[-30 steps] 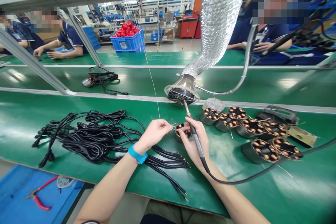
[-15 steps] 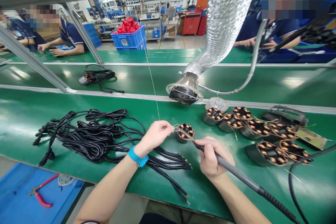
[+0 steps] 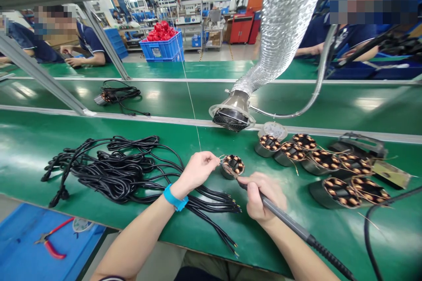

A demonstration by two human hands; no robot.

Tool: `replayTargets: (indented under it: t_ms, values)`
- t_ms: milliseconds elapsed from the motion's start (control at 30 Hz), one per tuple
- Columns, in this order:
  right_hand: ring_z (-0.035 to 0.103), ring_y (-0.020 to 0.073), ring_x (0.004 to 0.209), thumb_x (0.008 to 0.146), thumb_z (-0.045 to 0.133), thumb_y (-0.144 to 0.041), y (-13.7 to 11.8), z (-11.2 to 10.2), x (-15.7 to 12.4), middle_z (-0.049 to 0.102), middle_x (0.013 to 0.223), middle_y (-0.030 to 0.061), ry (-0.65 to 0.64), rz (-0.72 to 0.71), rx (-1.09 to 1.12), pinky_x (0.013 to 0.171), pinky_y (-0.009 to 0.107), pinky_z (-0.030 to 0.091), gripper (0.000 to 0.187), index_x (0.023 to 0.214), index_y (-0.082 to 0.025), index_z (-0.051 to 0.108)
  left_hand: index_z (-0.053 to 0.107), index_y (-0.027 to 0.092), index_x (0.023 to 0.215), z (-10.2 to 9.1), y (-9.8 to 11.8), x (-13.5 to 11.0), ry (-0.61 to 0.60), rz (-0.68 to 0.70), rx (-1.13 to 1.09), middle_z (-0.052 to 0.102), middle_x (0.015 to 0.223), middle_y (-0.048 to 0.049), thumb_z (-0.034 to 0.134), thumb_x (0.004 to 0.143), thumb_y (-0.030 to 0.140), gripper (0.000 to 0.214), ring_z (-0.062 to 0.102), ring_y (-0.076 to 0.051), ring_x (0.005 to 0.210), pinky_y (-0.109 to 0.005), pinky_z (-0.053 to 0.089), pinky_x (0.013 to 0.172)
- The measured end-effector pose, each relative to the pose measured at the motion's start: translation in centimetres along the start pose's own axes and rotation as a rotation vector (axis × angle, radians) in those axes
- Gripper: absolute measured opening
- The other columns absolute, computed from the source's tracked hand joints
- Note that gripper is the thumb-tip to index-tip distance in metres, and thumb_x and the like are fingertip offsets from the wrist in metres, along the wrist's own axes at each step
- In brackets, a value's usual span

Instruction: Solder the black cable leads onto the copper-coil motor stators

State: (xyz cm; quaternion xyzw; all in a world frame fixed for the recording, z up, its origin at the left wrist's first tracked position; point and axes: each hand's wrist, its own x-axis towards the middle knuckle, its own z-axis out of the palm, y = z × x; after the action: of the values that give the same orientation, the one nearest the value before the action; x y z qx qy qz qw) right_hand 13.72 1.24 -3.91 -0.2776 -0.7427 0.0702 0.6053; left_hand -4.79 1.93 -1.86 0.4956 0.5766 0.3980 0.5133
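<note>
My left hand (image 3: 201, 167) is closed in a pinch on a thin wire (image 3: 193, 114) that runs down from overhead like solder wire. Its fingertips are just left of a motor stator (image 3: 233, 166), a dark ring with copper windings, standing on the green bench. Fine wire ends show between those fingers and the stator. My right hand (image 3: 263, 195) is wrapped round a soldering iron (image 3: 285, 213), whose tip reaches the stator's left front rim; exact contact is too small to make out. Black cables (image 3: 121, 175) with stripped ends lie left of my hands.
More stators (image 3: 334, 191) stand at the right beside a metal holder (image 3: 392, 173). A fume duct (image 3: 232, 112) hangs behind the work. Red-handled pliers (image 3: 49, 241) lie on a blue surface at lower left. A cabled stator (image 3: 115, 93) lies on the middle strip. Co-workers sit beyond.
My right hand and the soldering iron have moved slightly left, the tip toward the stator's left rim. The cabled stator on the middle strip has shifted left.
</note>
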Motion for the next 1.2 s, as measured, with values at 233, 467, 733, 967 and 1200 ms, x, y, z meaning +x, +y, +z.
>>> replayTargets:
  t_ms: [233,467,733,967,1200]
  values:
    - [0.063,0.0149,0.056,0.088,0.050,-0.012,-0.1,0.1,-0.5,0.068,0.066,-0.0005,0.034,0.124,-0.007,0.056,0.029,0.052,0.021,0.083,-0.020,0.069,0.058,0.014,0.072,0.1,-0.1,0.1,0.008,0.003,-0.016,0.049,0.062,0.0029,0.061,0.080,0.043,0.030,0.033,-0.006,0.050,-0.022,0.026,0.050]
    - [0.063,0.0174,0.054,0.091,0.051,-0.021,0.5,0.2,-1.7,0.064,0.059,0.0005,0.140,0.243,0.003,0.057,0.032,0.054,0.024,0.081,-0.020,0.072,0.060,0.013,0.073,0.1,-0.1,0.2,0.010,0.008,-0.010,0.048,0.060,0.0032,0.062,0.079,0.043,0.031,0.033,-0.007,0.050,-0.023,0.027,0.051]
    - [0.064,0.0183,0.055,0.091,0.052,-0.021,0.7,0.2,-1.9,0.066,0.062,0.0011,0.165,0.242,0.022,0.059,0.034,0.055,0.022,0.082,-0.021,0.072,0.060,0.014,0.073,0.0,0.2,-0.1,0.002,0.006,-0.004,0.048,0.060,0.0029,0.062,0.079,0.045,0.032,0.035,-0.008,0.052,-0.023,0.027,0.052]
    - [0.064,0.0182,0.053,0.091,0.050,-0.024,0.6,0.1,-1.8,0.063,0.058,0.0009,0.170,0.276,-0.009,0.058,0.034,0.055,0.025,0.080,-0.020,0.072,0.061,0.014,0.073,0.0,0.1,0.0,0.018,0.017,0.019,0.051,0.062,0.0022,0.062,0.079,0.045,0.031,0.036,-0.008,0.052,-0.023,0.028,0.052]
    - [0.063,0.0191,0.054,0.092,0.049,-0.027,0.7,0.1,-1.8,0.064,0.060,0.0023,0.188,0.302,-0.061,0.059,0.035,0.055,0.027,0.080,-0.020,0.071,0.061,0.013,0.072,-0.3,0.1,0.0,-0.001,0.045,0.020,0.052,0.064,0.0010,0.063,0.080,0.045,0.033,0.039,-0.009,0.056,-0.023,0.029,0.053]
